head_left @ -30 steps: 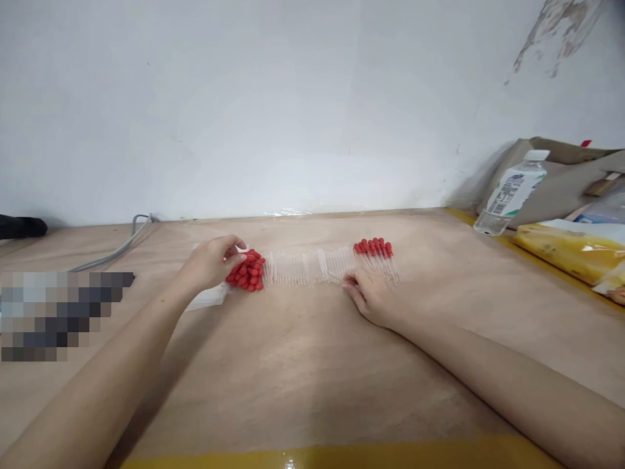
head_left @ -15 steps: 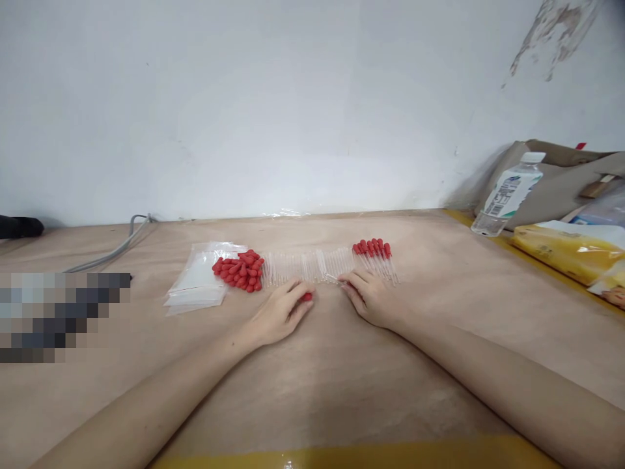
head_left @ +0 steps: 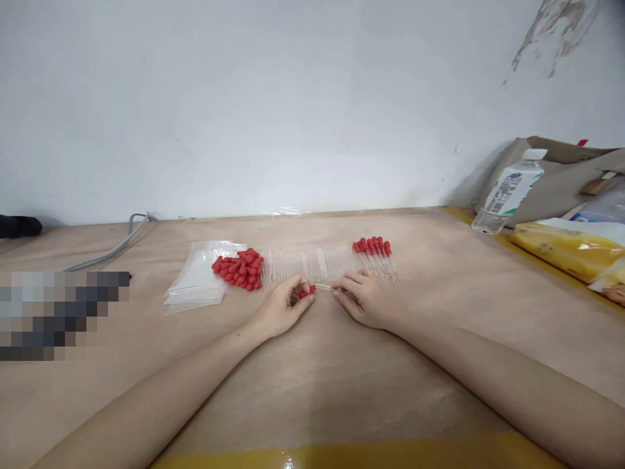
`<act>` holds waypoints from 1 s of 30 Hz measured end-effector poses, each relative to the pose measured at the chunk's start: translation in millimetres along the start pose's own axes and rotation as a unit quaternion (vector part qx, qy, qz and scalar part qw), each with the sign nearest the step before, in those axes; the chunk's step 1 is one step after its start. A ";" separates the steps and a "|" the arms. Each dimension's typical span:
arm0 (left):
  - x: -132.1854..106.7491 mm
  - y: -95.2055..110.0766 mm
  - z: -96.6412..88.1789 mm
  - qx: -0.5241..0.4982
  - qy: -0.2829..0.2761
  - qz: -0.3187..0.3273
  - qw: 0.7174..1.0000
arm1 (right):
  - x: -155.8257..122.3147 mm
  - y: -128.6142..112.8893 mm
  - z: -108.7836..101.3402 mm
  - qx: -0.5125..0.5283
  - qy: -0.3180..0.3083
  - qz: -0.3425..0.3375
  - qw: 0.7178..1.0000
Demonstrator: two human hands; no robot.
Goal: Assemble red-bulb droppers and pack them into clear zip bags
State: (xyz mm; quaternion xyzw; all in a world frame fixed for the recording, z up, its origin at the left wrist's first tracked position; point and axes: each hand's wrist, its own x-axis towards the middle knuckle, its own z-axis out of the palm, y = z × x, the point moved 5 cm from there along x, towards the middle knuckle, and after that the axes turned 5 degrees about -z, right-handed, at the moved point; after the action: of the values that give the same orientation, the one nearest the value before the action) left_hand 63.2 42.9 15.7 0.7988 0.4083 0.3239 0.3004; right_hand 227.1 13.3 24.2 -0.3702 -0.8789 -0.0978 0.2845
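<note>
While a black object (head_left: 19, 227) rests at the tabletop's (head_left: 273, 391) far left, a grey cable (head_left: 110, 256) bends across the wood beside it, above a pixelated patch. Next come flat, clear plastic bags (head_left: 195, 277), stacked unevenly, with a heap of red rubber bulbs (head_left: 239, 270) over their right edge. The left hand (head_left: 282, 307) lies in front, pinching a red bulb (head_left: 305, 294) between thumb and fingers; behind it runs a row of thin clear tubes (head_left: 293, 264). Facing it, the right hand (head_left: 367, 301) pinches a clear tube (head_left: 323, 286), its end pointing left at the bulb; whether they touch, I cannot tell. Just behind that hand lie tubes fitted with red bulbs (head_left: 374, 247). Farther right, a labelled bottle (head_left: 508, 192) leans near a grey-beige bag (head_left: 561, 172), with a yellow packet (head_left: 569, 247) in front.
</note>
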 end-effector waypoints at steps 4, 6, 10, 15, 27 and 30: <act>1.6 -6.4 1.0 -0.015 0.018 -0.009 1.000 | 1.5 -2.3 -0.3 0.027 -0.008 -0.023 0.999; 2.2 -9.5 0.6 -0.031 0.030 -0.021 0.999 | 2.0 -2.7 -0.4 0.042 -0.010 -0.028 0.999; 2.0 -7.8 0.2 0.008 0.022 -0.008 1.000 | 2.8 -1.0 -1.5 0.071 -0.018 -0.016 0.997; -0.8 -2.5 -0.2 0.041 0.003 0.038 0.998 | 4.2 4.6 0.2 0.121 -0.049 -0.006 0.991; -5.2 -0.2 3.8 0.114 -0.006 0.061 0.992 | 1.4 2.5 5.3 0.007 -0.022 -0.076 0.997; -5.8 -0.2 3.1 0.105 0.007 0.070 0.992 | 0.0 1.7 3.2 0.027 -0.013 -0.071 0.997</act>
State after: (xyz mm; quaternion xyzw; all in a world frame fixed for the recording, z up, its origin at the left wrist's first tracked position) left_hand 62.8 37.4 12.0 0.8505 0.3850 0.3047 0.1887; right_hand 226.9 15.7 21.5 -0.2999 -0.9089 -0.0893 0.2757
